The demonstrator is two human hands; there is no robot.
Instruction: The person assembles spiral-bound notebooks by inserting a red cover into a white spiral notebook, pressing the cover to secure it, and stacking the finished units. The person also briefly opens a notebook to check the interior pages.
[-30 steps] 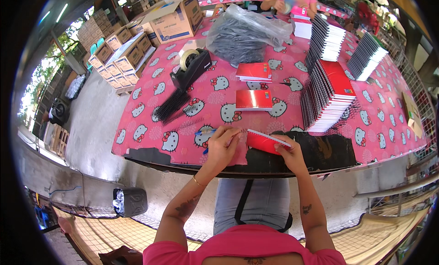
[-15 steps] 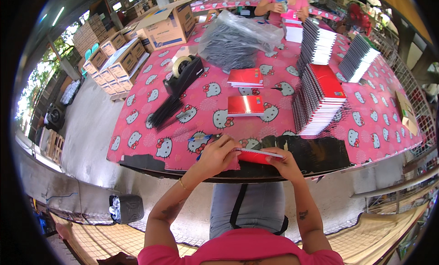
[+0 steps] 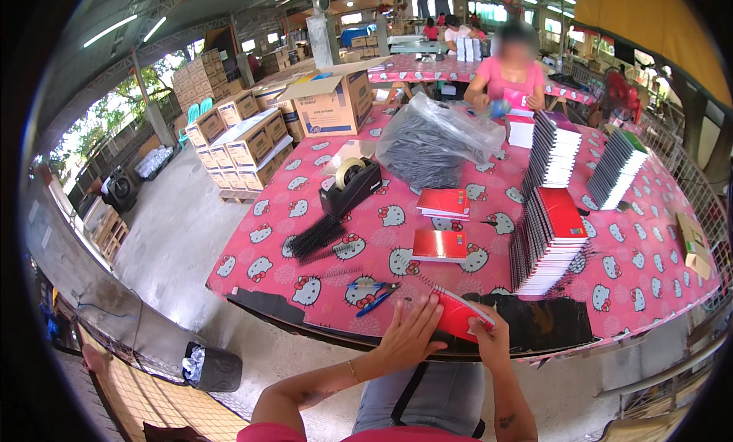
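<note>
At the table's near edge I hold a red notebook with a spiral edge, tilted. My right hand grips its right end, thumb on the cover. My left hand lies against its left end with the fingers stretched out and the thumb apart. A thin dark coil seems to stick out past the notebook's upper left corner. Left of it lies a blue-handled tool that looks like pliers. Beyond are a red notebook lying flat and a small pile of red notebooks.
Tall stacks of spiral notebooks stand at the right. A black tape dispenser and loose black coils lie at the left, before a plastic bag of coils. A person works across the pink table.
The view has tipped up, showing more of the room. My left hand has gone from pinching at the notebook's left end to lying outstretched against it. The notebook has turned, its right end nearer me.
</note>
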